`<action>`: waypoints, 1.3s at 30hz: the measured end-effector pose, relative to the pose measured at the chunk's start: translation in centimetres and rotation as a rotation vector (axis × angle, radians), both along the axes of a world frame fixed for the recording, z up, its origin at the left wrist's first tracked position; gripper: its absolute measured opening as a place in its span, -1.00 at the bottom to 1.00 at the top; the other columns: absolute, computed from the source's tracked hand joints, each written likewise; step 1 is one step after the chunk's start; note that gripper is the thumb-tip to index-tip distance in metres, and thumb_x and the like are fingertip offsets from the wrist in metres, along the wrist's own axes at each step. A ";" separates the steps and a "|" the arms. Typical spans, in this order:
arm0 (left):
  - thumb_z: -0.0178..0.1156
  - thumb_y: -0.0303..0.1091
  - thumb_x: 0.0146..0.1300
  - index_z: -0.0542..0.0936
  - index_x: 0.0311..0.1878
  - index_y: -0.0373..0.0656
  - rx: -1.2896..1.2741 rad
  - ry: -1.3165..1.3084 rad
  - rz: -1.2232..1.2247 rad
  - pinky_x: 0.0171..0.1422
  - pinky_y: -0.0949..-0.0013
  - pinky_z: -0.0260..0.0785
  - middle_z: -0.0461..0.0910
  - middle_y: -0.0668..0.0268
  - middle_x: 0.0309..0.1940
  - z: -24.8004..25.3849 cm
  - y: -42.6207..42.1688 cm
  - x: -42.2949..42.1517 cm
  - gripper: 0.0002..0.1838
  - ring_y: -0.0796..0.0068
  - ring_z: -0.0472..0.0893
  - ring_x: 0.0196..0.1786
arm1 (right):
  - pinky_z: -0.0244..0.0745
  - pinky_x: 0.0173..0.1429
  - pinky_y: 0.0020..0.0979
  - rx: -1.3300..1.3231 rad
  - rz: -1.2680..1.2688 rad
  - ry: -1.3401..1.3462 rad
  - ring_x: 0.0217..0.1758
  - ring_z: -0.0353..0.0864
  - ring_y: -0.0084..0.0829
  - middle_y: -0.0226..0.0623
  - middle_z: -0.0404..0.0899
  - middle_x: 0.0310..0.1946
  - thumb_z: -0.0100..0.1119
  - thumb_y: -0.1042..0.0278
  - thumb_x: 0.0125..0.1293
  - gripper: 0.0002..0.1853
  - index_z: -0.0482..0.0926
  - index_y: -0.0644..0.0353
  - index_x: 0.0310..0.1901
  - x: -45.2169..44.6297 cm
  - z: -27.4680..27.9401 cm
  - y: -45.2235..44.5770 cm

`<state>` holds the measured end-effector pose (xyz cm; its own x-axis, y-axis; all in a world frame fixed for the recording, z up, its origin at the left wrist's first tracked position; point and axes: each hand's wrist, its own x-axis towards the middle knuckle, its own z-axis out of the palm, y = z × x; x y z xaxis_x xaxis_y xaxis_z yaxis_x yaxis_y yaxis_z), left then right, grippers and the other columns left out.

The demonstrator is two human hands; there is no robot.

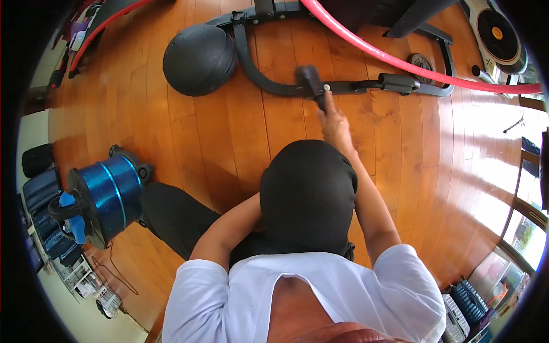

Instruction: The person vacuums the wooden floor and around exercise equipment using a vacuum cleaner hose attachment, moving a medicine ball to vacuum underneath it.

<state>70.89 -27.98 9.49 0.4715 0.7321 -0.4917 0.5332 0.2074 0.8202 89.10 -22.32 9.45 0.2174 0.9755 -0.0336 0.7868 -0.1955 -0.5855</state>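
Note:
My right hand (337,127) is closed around the handle of a black brush-like tool (310,81), its fingers partly blurred. The tool's wide head is smeared by motion and lies over the curved dark metal bar (274,88) of a floor-standing frame; whether they touch I cannot tell. A pale round spot on the bar shows beside my fingertips. My left forearm (240,220) runs behind my raised knee (309,188), which hides my left hand completely. Left of the bar, a black ball (199,60) rests on the wooden floor.
A blue canister vacuum (111,191) stands by my other leg at the left. A pink hoop (366,47) arcs over the frame, near a weight plate (421,64) and a padded roller (399,83). A round-topped device (496,35) sits at the upper right.

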 end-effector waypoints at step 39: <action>0.38 -0.42 -0.09 0.44 0.17 -0.24 0.041 -0.255 0.125 -0.35 0.37 0.39 0.44 0.37 -0.49 -4.5 12.7 -0.3 -0.34 0.50 0.50 -0.45 | 0.55 0.13 0.02 -0.290 -0.193 0.106 0.09 0.60 0.20 0.34 0.58 -0.06 -0.17 0.23 0.46 -0.60 0.33 0.46 0.09 -4.8 -2.5 20.2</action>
<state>70.58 -15.31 4.96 0.4808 0.8092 -0.3377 0.2807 0.2228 0.9336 84.34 -2.14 6.97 0.3774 0.8632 -0.3354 0.6567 -0.5048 -0.5603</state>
